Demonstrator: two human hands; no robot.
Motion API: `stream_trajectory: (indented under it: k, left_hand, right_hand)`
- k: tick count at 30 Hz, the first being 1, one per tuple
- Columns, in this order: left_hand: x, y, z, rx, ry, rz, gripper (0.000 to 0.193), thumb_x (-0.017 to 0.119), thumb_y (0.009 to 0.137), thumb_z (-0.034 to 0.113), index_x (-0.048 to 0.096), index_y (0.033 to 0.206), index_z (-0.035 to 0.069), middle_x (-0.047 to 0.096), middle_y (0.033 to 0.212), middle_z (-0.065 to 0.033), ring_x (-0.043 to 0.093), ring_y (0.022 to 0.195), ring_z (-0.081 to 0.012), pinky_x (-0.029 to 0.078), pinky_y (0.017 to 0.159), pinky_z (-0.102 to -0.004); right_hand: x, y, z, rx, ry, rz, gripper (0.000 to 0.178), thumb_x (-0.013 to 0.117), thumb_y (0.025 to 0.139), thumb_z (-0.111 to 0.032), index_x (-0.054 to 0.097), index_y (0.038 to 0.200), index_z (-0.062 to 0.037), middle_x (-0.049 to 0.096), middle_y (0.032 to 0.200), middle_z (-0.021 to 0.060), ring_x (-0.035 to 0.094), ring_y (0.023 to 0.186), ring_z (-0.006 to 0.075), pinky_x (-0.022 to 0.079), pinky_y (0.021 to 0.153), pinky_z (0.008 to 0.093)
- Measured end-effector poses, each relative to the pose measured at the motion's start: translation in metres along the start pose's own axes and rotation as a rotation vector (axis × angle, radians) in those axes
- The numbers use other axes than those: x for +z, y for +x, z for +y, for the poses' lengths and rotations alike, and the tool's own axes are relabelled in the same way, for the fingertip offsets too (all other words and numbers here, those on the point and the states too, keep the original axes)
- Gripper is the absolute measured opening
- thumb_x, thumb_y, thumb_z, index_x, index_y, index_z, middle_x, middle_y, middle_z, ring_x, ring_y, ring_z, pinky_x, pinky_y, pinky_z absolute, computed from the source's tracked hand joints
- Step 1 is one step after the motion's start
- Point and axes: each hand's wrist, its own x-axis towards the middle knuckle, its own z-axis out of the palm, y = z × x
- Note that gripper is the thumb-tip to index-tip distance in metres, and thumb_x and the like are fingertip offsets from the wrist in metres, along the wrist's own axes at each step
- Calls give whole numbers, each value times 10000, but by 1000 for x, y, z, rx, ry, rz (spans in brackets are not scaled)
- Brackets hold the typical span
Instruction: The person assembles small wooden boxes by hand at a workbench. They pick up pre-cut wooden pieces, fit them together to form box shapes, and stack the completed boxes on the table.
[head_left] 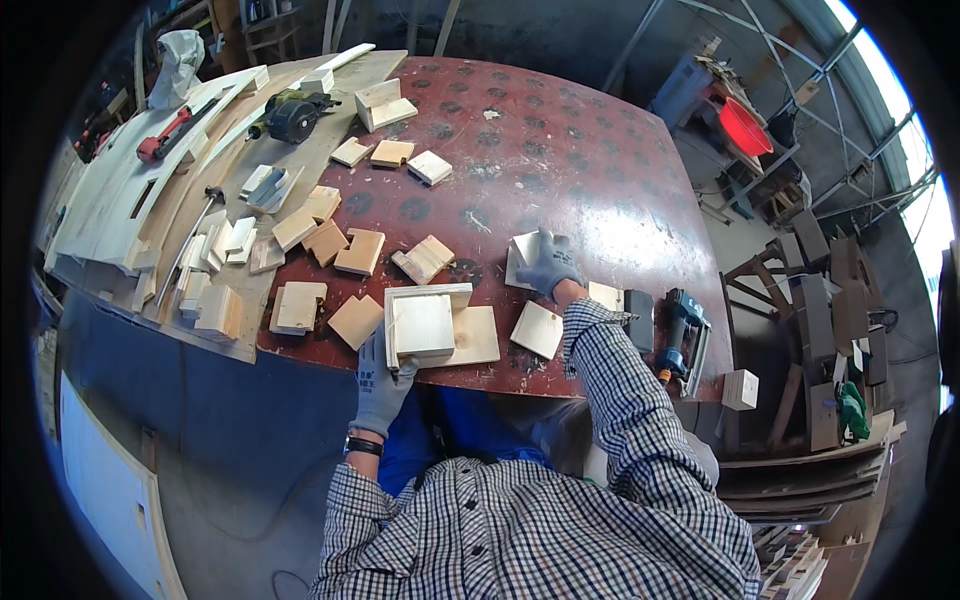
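Grey work gloves cover both hands. At the table's near edge, my left hand (pixel 383 385) grips the lower left corner of a wooden block assembly (pixel 424 326), a pale square block framed by strips on its left and far sides. A flat wooden board (pixel 478 338) lies against its right side. Farther off to the right, my right hand (pixel 552 264) is closed over a small pale wood block (pixel 521 258) on the table, its fingertips partly hidden. Between the hands and nearer to me lies a loose square wood block (pixel 537 330).
A nail gun (pixel 683 335) and a dark case (pixel 639 318) lie right on the red table (pixel 600 170). Several notched blocks (pixel 360 252) cover the left side. Beyond them are a hammer (pixel 212 196), a black power tool (pixel 293 118) and a red tool (pixel 165 138).
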Motion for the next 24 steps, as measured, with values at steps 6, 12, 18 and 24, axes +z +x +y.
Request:
stream_trajectory:
  k: [6, 12, 18, 24]
  left_hand:
    - [4, 0, -2, 25, 17, 43, 829, 681, 1001, 535, 402, 1568, -2, 545, 1437, -267, 521, 1308, -465, 434, 1125, -562]
    - [1, -2, -7, 17, 31, 10, 810, 670, 1002, 538, 423, 1558, 4, 554, 1430, -266, 527, 1298, -458, 434, 1116, -553]
    - [-3, 1, 3, -44, -17, -72, 855, 696, 982, 551, 405, 1573, 6, 524, 1473, -266, 515, 1325, -453, 412, 1149, -546]
    - [-25, -2, 22, -138, -287, 10, 798, 727, 996, 434, 397, 1595, 23, 488, 1526, -254, 546, 1340, -373, 458, 1132, -455]
  right_hand:
    - [1, 7, 23, -84, 176, 86, 1040, 864, 702, -408, 372, 1563, -93, 499, 1406, 298, 550, 1302, 492, 498, 1097, 489]
    - [-24, -47, -9, -143, 846, 69, 923, 813, 776, -317, 433, 1551, 10, 569, 1352, 233, 621, 1243, 376, 532, 1050, 450]
    - [-43, -153, -29, -316, 2017, -421, 553, 642, 949, -172, 525, 1456, 19, 631, 1357, 174, 667, 1216, 314, 551, 1046, 508]
    - [-60, -206, -36, -395, 2094, -495, 660, 687, 973, -230, 467, 1528, 52, 600, 1440, 216, 663, 1229, 335, 559, 1070, 517]
